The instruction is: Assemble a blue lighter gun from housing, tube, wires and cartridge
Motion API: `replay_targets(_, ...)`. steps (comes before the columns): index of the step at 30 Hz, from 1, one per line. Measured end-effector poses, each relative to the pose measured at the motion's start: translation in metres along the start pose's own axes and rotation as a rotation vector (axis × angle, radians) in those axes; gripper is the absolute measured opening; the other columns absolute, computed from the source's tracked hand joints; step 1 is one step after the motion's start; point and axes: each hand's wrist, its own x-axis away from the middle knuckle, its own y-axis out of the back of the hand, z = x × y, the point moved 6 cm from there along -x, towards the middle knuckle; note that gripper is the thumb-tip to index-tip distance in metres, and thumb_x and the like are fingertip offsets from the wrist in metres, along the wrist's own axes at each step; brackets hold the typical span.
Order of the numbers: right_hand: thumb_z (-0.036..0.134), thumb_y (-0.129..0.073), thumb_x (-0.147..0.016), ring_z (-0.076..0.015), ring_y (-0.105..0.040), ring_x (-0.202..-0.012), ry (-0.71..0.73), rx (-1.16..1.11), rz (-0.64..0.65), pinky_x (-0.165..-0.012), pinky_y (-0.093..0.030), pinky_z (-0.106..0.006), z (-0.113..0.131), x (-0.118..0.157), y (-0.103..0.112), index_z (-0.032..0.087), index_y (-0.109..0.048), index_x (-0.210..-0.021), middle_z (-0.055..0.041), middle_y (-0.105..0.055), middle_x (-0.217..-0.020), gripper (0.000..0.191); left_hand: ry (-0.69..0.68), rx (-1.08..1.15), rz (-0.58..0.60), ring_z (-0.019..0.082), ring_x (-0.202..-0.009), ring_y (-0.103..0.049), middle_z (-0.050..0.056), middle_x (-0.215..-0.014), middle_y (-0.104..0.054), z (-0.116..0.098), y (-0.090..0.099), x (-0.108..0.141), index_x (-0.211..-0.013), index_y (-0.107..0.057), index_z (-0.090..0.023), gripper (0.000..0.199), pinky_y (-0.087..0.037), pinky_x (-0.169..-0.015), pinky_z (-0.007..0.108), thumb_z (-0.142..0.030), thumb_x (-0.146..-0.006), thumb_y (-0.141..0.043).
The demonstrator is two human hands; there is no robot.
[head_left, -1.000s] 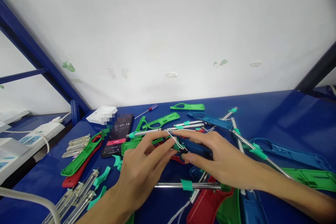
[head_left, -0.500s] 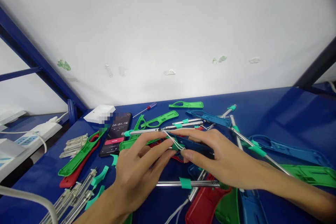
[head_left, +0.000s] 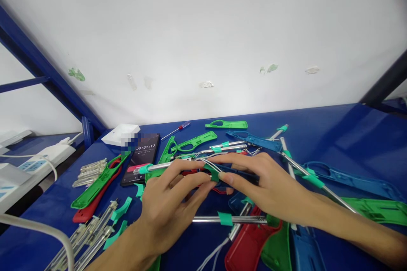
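Note:
Both hands meet at the middle of the blue table. My left hand [head_left: 174, 203] has its fingers closed on a silver rod [head_left: 160, 166] with teal tape near its left end. My right hand [head_left: 263, 182] pinches white cords [head_left: 212, 164] beside a dark green piece [head_left: 212, 173] between the two hands. The fingers hide part of the rod and a dark blue part beneath my right hand. Below them lies another silver rod [head_left: 210, 219] with teal tape, next to a red handle shell [head_left: 248, 245].
A phone [head_left: 143, 156] showing a timer, a white box [head_left: 121, 134] and a screwdriver [head_left: 176, 130] lie at the back. Green shells [head_left: 227, 124] and blue shells [head_left: 352, 182] are scattered around. Clear tubes [head_left: 92, 237] lie front left, near a power strip [head_left: 47, 156].
The held rod has tilted, its taped left end now lower and further left, over the phone's edge. The cords between my fingers have shifted. The phone's timer has advanced by one second.

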Motion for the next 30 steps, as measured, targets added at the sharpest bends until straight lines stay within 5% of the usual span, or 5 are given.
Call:
replay_targets(4, 0.049, -0.061, -0.116, -0.0156, -0.084, -0.082, -0.01, -0.053, 0.018, -0.073, -0.061, -0.028, 0.0014, 0.0007, 0.0015, 0.036, -0.077, -0.15, 0.0001, -0.088, -0.11, 0.039, 0.026, 0.009, 0.02, 0.004, -0.058, -0.066, 0.005, -0.113, -0.08, -0.0013, 0.0004, -0.0002, -0.102, -0.077, -0.019, 0.011, -0.053, -0.051, 0.02, -0.01, -0.1, -0.083)
replay_targets(10, 0.058, -0.066, -0.112, -0.0109, -0.05, -0.04, -0.095, -0.096, 0.033, -0.04, -0.034, -0.025, 0.0004, -0.0002, 0.0037, 0.03, -0.081, -0.144, 0.007, -0.06, -0.053, 0.045, 0.021, 0.041, 0.027, 0.008, -0.071, -0.076, 0.006, -0.113, -0.08, 0.0004, 0.0003, -0.0007, -0.102, -0.077, -0.019, 0.011, -0.061, -0.06, 0.019, -0.012, -0.1, -0.085)
replay_targets(14, 0.065, -0.066, -0.11, -0.0101, -0.049, -0.042, -0.134, -0.148, 0.036, -0.039, -0.032, -0.025, -0.0017, 0.0, 0.0035, 0.031, -0.08, -0.146, 0.0019, -0.073, -0.065, 0.051, 0.0, 0.042, 0.018, 0.014, -0.093, -0.083, 0.005, -0.112, -0.081, 0.0003, -0.0003, -0.0027, -0.103, -0.076, -0.019, 0.013, -0.067, -0.08, 0.024, -0.011, -0.099, -0.085)
replay_targets(30, 0.052, -0.075, -0.109, -0.0079, -0.049, -0.044, -0.114, -0.188, 0.047, -0.042, -0.038, -0.024, -0.0011, -0.0004, 0.0022, 0.035, -0.085, -0.138, -0.0003, -0.087, -0.089, 0.036, 0.033, 0.105, 0.005, 0.016, -0.104, -0.076, 0.002, -0.111, -0.077, 0.0075, -0.0027, -0.0063, -0.109, -0.076, -0.022, 0.021, -0.064, -0.104, 0.035, -0.011, -0.097, -0.088)
